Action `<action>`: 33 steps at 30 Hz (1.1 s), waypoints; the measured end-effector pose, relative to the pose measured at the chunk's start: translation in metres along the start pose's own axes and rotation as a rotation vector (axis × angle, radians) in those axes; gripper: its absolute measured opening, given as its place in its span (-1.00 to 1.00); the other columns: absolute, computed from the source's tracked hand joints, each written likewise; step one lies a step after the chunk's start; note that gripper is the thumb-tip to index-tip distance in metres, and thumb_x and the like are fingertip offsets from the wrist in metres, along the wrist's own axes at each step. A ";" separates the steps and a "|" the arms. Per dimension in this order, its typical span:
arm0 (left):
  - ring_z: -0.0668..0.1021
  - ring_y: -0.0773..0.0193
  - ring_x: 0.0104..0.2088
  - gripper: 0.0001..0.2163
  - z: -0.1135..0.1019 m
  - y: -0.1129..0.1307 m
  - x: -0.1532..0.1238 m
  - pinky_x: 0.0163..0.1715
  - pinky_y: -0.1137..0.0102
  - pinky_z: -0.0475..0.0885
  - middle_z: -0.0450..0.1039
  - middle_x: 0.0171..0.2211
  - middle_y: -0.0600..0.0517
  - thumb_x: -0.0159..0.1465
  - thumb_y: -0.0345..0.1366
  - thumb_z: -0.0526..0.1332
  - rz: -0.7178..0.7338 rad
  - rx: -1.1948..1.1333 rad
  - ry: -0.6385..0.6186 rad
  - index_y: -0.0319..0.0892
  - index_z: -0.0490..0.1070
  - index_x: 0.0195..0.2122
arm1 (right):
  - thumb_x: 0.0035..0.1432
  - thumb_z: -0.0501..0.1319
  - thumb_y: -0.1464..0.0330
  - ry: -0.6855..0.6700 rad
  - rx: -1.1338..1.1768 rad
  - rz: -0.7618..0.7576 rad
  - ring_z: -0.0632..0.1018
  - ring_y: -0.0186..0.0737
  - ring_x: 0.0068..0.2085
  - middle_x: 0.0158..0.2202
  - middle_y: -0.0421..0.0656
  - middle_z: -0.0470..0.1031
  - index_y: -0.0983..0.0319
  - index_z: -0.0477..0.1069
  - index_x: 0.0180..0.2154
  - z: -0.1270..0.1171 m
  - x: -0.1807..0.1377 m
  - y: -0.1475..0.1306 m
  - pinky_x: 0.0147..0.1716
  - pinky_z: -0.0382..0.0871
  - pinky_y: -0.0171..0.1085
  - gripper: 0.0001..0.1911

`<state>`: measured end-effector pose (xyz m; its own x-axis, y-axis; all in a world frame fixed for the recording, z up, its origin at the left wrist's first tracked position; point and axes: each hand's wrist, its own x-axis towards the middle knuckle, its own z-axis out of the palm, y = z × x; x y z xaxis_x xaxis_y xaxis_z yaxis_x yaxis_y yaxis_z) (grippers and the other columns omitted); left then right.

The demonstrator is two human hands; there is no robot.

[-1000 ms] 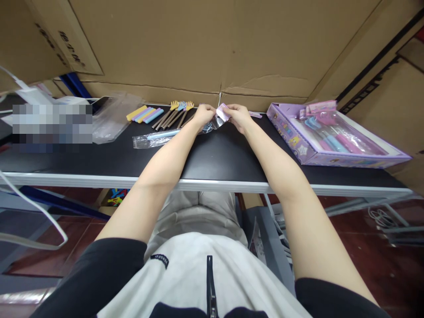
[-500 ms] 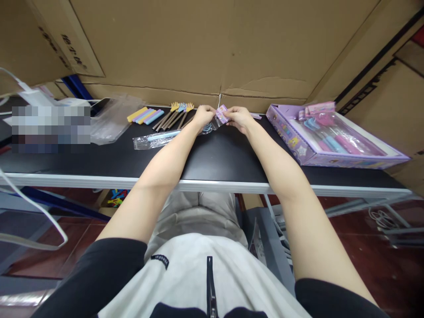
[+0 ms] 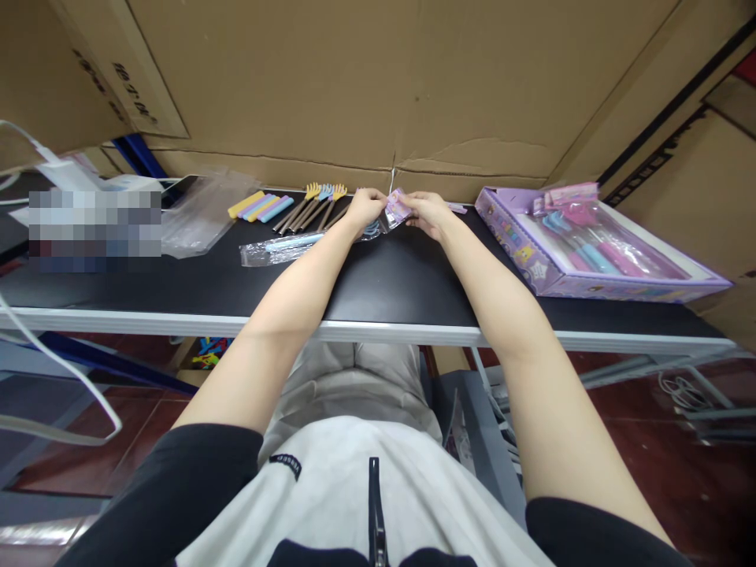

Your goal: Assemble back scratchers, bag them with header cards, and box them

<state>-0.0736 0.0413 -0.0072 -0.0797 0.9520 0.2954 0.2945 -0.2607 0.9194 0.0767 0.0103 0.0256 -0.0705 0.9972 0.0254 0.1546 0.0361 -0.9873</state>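
A clear plastic bag (image 3: pixel 283 250) lies slantwise on the black tabletop with a light-blue back scratcher inside, its blue claw end (image 3: pixel 372 229) near my fingers. At the bag's right end is a small purple printed card (image 3: pixel 397 206). My left hand (image 3: pixel 366 208) is closed in a pinch at the card's left edge. Opposite it, my right hand (image 3: pixel 430 214) pinches the card's right side between thumb and fingers. Left of my hands lie several back scratchers with claw heads (image 3: pixel 324 191) in yellow and blue, dark rods, and yellow, purple and blue handles (image 3: pixel 261 206).
A purple display box (image 3: pixel 549 272) on the right holds several bagged pink and blue back scratchers (image 3: pixel 596 236). Empty clear bags (image 3: pixel 204 213) lie on the left, near a white charger with cable (image 3: pixel 64 169). Cardboard (image 3: pixel 354 87) walls the table's back edge.
The purple card has tilted and bent a little between my fingers. Both hands stay in nearly the same place.
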 end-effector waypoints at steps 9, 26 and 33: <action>0.66 0.08 -0.04 -0.90 -0.002 0.001 -0.006 0.11 0.25 0.53 0.66 -0.17 -0.08 0.27 -0.42 0.33 0.102 0.111 -0.123 -0.25 0.53 -0.19 | 0.27 0.34 0.55 0.066 -0.032 -0.098 0.45 -0.39 -0.47 -0.50 -0.23 0.44 0.26 0.44 -0.38 -0.005 0.020 0.014 -0.46 0.35 -0.42 -0.81; 0.54 -0.26 0.28 -0.32 -0.009 -0.002 -0.020 0.34 0.03 0.39 0.56 0.17 -0.26 0.00 -0.35 0.61 0.168 0.469 -0.271 -0.22 0.43 0.16 | 0.20 0.35 0.58 0.135 -0.027 -0.046 0.44 -0.35 -0.46 -0.50 -0.21 0.45 0.23 0.41 -0.42 -0.004 0.014 0.006 -0.38 0.40 -0.34 -0.77; 0.54 -0.28 0.28 -0.35 -0.009 0.006 -0.027 0.34 0.06 0.38 0.54 0.18 -0.30 0.03 -0.39 0.56 0.144 0.488 -0.231 -0.30 0.43 0.16 | 0.30 0.24 0.60 0.125 -0.026 0.011 0.42 -0.37 -0.46 -0.51 -0.21 0.44 0.26 0.42 -0.41 0.000 -0.005 -0.008 -0.44 0.33 -0.38 -0.77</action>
<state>-0.0784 0.0122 -0.0069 0.1890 0.9369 0.2940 0.6981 -0.3388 0.6308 0.0762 0.0048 0.0333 0.0545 0.9979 0.0351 0.1800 0.0248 -0.9834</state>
